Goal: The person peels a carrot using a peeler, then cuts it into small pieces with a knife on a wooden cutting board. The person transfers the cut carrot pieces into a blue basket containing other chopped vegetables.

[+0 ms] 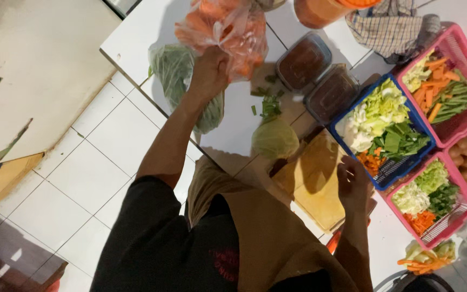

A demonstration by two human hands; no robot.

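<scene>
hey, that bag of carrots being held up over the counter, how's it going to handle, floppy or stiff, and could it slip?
The bag of carrots is probably floppy: thin clear plastic, bunched where the left hand grips it. It looks fairly heavy for its size, packed full of carrots. The film may be slippery, so a grip on the gathered part seems safer.

Blue basket (352,148), apparently orange carrot bag (228,27)

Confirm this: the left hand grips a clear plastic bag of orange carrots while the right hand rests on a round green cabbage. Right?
Not quite. In the head view the right hand rests on the pale wooden cutting board; the round green cabbage lies apart. The left hand does grip the clear plastic bag of orange carrots.
</scene>
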